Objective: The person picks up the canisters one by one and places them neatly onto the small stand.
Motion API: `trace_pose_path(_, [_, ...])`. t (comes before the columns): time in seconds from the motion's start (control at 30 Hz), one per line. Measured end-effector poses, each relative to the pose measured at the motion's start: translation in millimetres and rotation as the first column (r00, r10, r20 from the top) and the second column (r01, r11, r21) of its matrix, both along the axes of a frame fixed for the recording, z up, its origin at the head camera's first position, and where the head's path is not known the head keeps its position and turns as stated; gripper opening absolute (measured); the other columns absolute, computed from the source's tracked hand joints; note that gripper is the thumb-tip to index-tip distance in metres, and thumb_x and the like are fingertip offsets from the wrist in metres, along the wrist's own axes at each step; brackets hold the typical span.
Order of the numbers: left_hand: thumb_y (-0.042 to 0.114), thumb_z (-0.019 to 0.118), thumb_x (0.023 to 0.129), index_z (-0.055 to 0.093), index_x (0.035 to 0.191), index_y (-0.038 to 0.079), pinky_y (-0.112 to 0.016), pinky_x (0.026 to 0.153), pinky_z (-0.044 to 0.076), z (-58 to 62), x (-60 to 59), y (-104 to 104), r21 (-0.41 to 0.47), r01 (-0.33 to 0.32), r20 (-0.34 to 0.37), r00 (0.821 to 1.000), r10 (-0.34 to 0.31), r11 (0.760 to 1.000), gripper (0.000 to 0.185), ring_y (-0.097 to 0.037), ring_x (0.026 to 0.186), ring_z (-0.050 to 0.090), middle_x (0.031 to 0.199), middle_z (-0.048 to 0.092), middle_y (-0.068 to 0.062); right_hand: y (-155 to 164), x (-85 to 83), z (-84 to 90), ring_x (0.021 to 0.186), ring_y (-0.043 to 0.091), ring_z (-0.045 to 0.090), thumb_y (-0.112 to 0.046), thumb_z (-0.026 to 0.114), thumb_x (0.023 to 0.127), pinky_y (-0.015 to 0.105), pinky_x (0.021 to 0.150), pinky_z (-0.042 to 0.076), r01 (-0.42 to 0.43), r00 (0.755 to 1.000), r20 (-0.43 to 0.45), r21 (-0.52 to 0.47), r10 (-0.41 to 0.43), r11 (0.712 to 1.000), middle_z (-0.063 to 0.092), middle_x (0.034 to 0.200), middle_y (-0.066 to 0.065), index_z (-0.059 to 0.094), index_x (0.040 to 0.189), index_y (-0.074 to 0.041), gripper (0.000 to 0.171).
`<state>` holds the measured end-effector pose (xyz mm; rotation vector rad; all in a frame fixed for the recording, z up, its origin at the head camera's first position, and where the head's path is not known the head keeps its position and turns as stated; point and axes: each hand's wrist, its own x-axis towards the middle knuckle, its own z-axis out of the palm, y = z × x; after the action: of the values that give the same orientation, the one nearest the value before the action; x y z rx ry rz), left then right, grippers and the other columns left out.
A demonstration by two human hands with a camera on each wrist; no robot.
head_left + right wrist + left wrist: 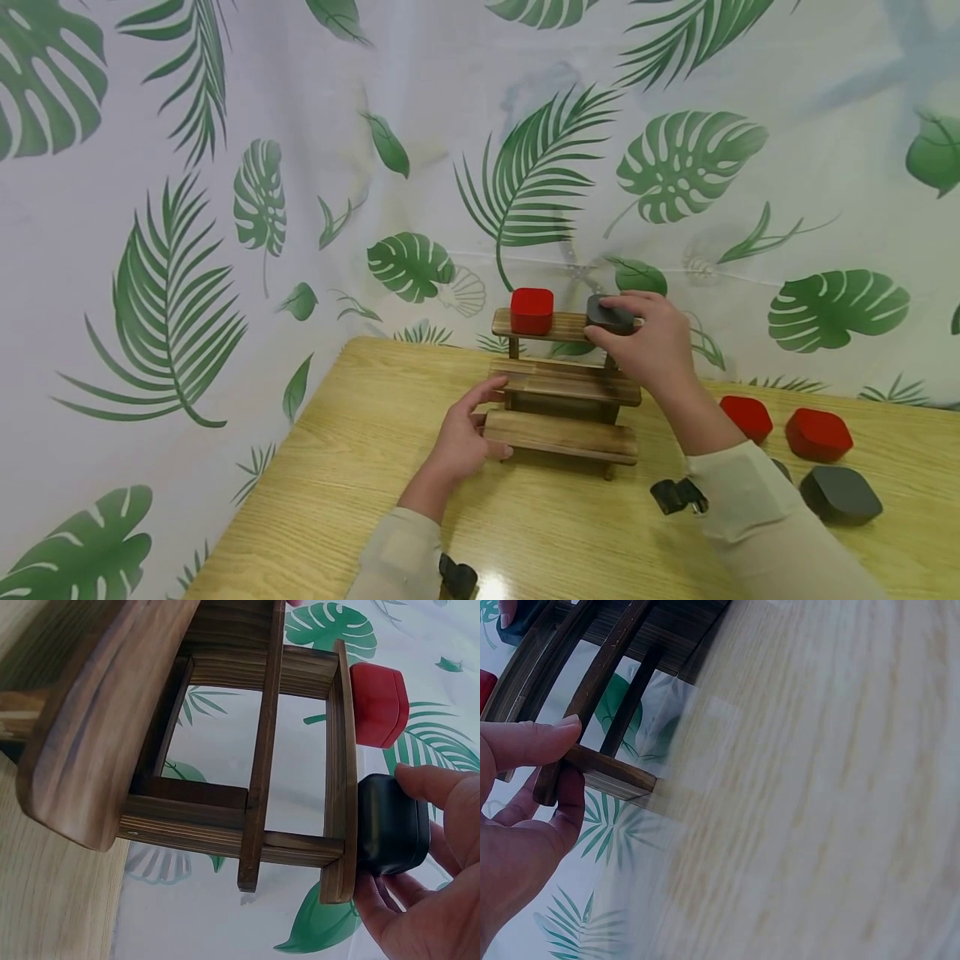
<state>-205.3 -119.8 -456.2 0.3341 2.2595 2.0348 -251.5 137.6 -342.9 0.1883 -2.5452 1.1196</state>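
Placement appears to be the step in hand. The right hand (652, 342) grips a dark box (386, 825) at the right end of the top tier of the stand (558, 433); a red box (532, 311) sits toward the left end. The left hand (461, 437) pinches the left end of a lower tier, apparently steadying it. Next move likely calls for a level release. Dark box: smooth, rounded corners, partly covered by fingers.

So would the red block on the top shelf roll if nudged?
Likely not: the red block has flattish sides. It might slide, since its surface looks smooth, and could drop off, as the top shelf is narrow and shows no raised edge.
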Motion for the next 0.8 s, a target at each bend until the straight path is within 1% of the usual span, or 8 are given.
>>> trace_pose_path(0.03, [-0.028, 0.074, 0.067, 0.051, 0.147, 0.027, -0.043, 0.084, 0.050, -1.5, -0.7, 0, 0.000, -0.001, -0.001, 1.000, 0.001, 1.000, 0.100, -0.029, 0.089, 0.054, 0.138, 0.050, -0.013, 0, -0.1, 0.1, 0.118, 0.046, 0.051, -0.026, 0.079, 0.087, 0.056, 0.084, 0.052, -0.003, 1.000, 0.004, -0.003, 0.003, 1.000, 0.051, 0.139, 0.021, 0.070, 0.124, -0.005, 0.044])
trace_pose_path(0.17, [-0.028, 0.075, 0.066, 0.051, 0.146, 0.030, -0.042, 0.081, 0.051, -4.1, -2.1, 0, 0.005, -0.004, -0.003, 1.000, 0.004, 1.000, 0.102, -0.030, 0.090, 0.055, 0.137, 0.051, -0.010, 1, -0.2, 0.4, 0.115, 0.046, 0.054, -0.027, 0.079, 0.087, 0.056, 0.085, 0.052, -0.011, 1.000, 0.011, -0.004, 0.012, 1.000, 0.050, 0.141, 0.020, 0.070, 0.125, -0.004, 0.044])
trace_pose_path(0.33, [-0.028, 0.075, 0.066, 0.051, 0.146, 0.029, -0.041, 0.081, 0.051, -5.0, -2.9, 0, 0.002, -0.002, -0.003, 1.000, 0.002, 1.000, 0.101, -0.029, 0.088, 0.055, 0.137, 0.051, -0.010, 2, -0.7, -0.6, 0.115, 0.046, 0.054, -0.027, 0.079, 0.087, 0.056, 0.086, 0.051, -0.012, 1.000, 0.002, 0.007, 0.012, 1.000, 0.050, 0.141, 0.020, 0.069, 0.126, -0.005, 0.046])
trace_pose_path(0.43, [-0.029, 0.074, 0.067, 0.051, 0.147, 0.026, -0.039, 0.078, 0.051, -3.8, -1.8, 1, 0.007, 0.005, -0.001, 1.000, -0.005, 1.000, 0.100, -0.030, 0.087, 0.054, 0.138, 0.050, -0.014, 3, 0.6, -1.4, 0.119, 0.045, 0.050, -0.027, 0.081, 0.086, 0.056, 0.088, 0.051, -0.008, 1.000, -0.006, 0.011, 0.008, 1.000, 0.049, 0.141, 0.021, 0.067, 0.130, -0.005, 0.052])
trace_pose_path(0.53, [-0.031, 0.072, 0.066, 0.051, 0.147, 0.019, -0.037, 0.071, 0.051, 6.2, 3.8, 3, 0.016, 0.012, -0.006, 1.000, -0.012, 1.000, 0.097, -0.034, 0.087, 0.054, 0.137, 0.049, -0.019, 6, 3.0, -1.9, 0.120, 0.044, 0.048, -0.026, 0.084, 0.083, 0.055, 0.089, 0.050, -0.010, 1.000, -0.014, 0.000, 0.010, 1.000, 0.048, 0.141, 0.021, 0.062, 0.137, -0.006, 0.061])
trace_pose_path(0.63, [-0.032, 0.070, 0.067, 0.051, 0.146, 0.014, -0.035, 0.069, 0.051, 18.3, 10.3, 4, 0.010, 0.013, -0.009, 1.000, -0.013, 1.000, 0.094, -0.038, 0.088, 0.054, 0.136, 0.049, -0.022, 11, 5.6, -3.3, 0.120, 0.043, 0.050, -0.023, 0.086, 0.080, 0.055, 0.089, 0.050, -0.011, 1.000, -0.016, -0.016, 0.011, 1.000, 0.048, 0.141, 0.020, 0.057, 0.141, -0.008, 0.070])
trace_pose_path(0.7, [-0.032, 0.071, 0.066, 0.051, 0.146, 0.016, -0.034, 0.068, 0.051, 16.3, 8.9, 4, 0.004, 0.006, -0.007, 1.000, -0.006, 1.000, 0.095, -0.037, 0.089, 0.055, 0.136, 0.050, -0.020, 15, 7.5, -4.2, 0.120, 0.043, 0.052, -0.021, 0.087, 0.079, 0.054, 0.088, 0.051, -0.015, 1.000, -0.015, -0.035, 0.015, 0.999, 0.049, 0.140, 0.019, 0.056, 0.143, -0.009, 0.072])
trace_pose_path(0.8, [-0.030, 0.073, 0.067, 0.051, 0.147, 0.023, -0.034, 0.066, 0.051, 5.2, 1.8, 2, -0.005, -0.006, 0.011, 1.000, 0.006, 1.000, 0.098, -0.036, 0.093, 0.055, 0.136, 0.051, -0.015, 18, 9.7, -4.9, 0.121, 0.043, 0.052, -0.017, 0.088, 0.078, 0.054, 0.088, 0.051, -0.017, 1.000, -0.012, -0.054, 0.017, 0.998, 0.049, 0.139, 0.020, 0.055, 0.144, -0.010, 0.074])
